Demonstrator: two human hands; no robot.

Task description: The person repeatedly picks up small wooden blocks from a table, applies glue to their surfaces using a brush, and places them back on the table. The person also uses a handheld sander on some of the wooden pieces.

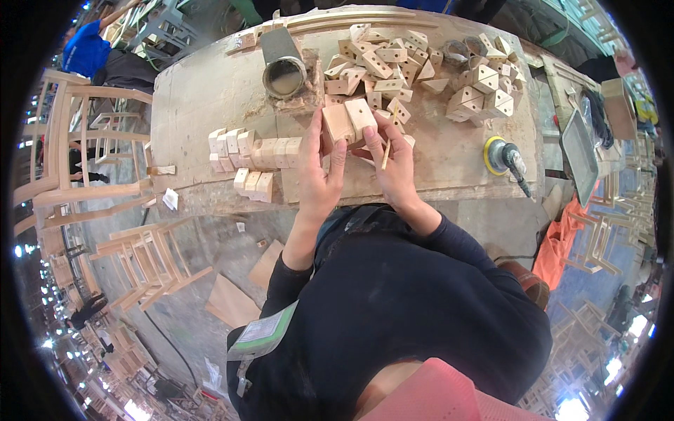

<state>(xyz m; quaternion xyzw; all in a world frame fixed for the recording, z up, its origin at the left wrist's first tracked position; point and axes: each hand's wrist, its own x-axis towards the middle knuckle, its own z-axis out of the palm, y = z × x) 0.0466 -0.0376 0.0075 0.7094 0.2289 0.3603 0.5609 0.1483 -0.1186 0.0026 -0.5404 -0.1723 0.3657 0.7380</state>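
Over the workbench (210, 91) my left hand (324, 165) is closed round the side of a pale wooden block (338, 125). Pressed alongside it is a second wooden block (361, 114) with a drilled hole, and my right hand (394, 163) grips that one. A thin wooden stick (386, 153) lies between the fingers of my right hand. Just beyond the hands spreads a loose pile of drilled wooden corner blocks (390, 63). To the left of my left hand, more blocks (263, 153) stand in short rows near the bench's front edge.
An open round can (284, 77) stands on the bench at far left. A sander with a yellow pad (497, 156) lies at right, below stacked blocks (484, 95). Wooden chair frames (151, 263) stand at left on the floor, and an orange cloth (562, 242) hangs at right.
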